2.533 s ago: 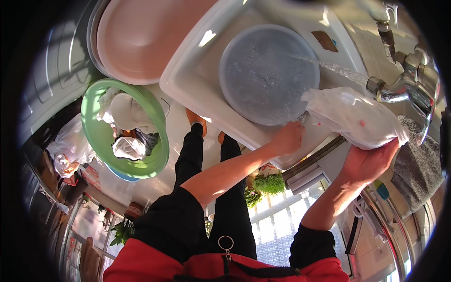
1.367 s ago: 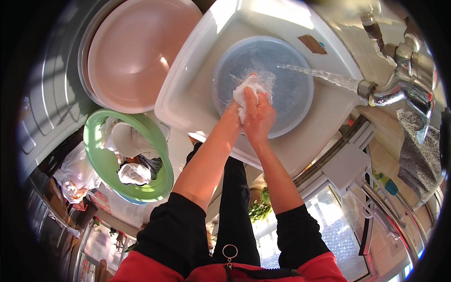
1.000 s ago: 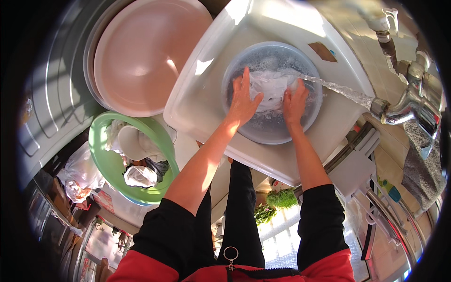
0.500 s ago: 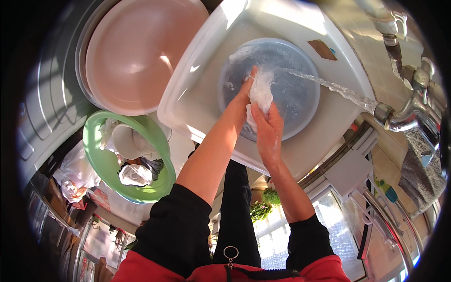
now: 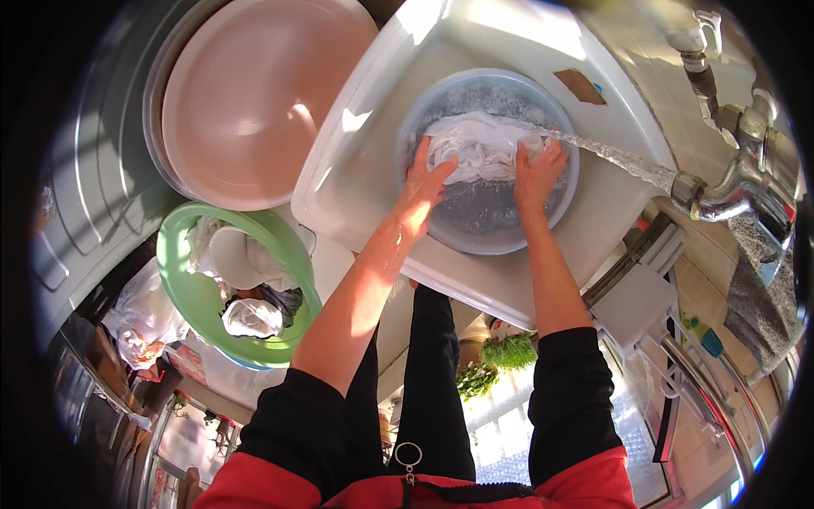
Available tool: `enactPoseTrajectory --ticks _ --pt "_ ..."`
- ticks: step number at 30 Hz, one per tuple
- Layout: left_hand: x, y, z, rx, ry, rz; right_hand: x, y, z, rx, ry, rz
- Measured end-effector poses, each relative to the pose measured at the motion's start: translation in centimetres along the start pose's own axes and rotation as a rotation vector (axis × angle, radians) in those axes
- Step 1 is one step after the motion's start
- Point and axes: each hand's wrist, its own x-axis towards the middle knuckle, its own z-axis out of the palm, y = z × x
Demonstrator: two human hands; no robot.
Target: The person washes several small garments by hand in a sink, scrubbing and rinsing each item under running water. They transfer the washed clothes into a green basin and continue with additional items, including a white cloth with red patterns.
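Observation:
A white wet cloth [image 5: 479, 142] is spread and wrinkled across the water in a round pale blue basin [image 5: 570, 197]. My left hand [image 5: 422, 188] grips the cloth's left end, thumb toward the middle. At the right end my right hand [image 5: 538, 174] holds it, with fingers partly curled in the cloth and wet. Water runs from a metal faucet [image 5: 688, 193] in a stream [image 5: 619, 159] that lands by my right fingers. The basin stands inside a white sink [image 5: 356, 195]. Bubbles and foam float around the cloth.
Left of the sink stands a large pink basin [image 5: 246, 102]. Below it, a green basin [image 5: 174, 254] holds white cloths [image 5: 253, 318], a dark cloth and a white container [image 5: 233, 257]. A grey towel [image 5: 755, 297] hangs under the faucet. Green plants [image 5: 509, 350] show beyond the sink's near edge.
My hands have moved apart, left hand to the left and right hand to the right. The cloth, bunched between them before, is now spread over the water.

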Motion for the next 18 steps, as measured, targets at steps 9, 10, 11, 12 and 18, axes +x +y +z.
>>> enactPoseTrajectory --ticks 9,10,11,12,18 --pt "-0.1 -2.7 1.2 0.23 0.001 0.056 0.5 -1.9 5.1 -0.193 -0.262 0.394" --pt "-0.6 -2.6 1.7 0.217 -0.021 0.009 0.7 -2.4 4.4 -0.097 -0.28 0.326" --pt "-1.3 -2.5 2.3 0.189 -0.037 0.009 0.9 -3.0 3.4 -0.041 -0.313 0.308" --pt "-1.9 -2.2 2.7 0.166 -0.052 -0.015 1.0 -3.6 1.6 0.168 -0.275 0.233" --pt "-6.5 1.0 6.6 -0.281 -0.061 -0.152 -2.6 -11.0 -16.4 0.576 -0.285 0.188"
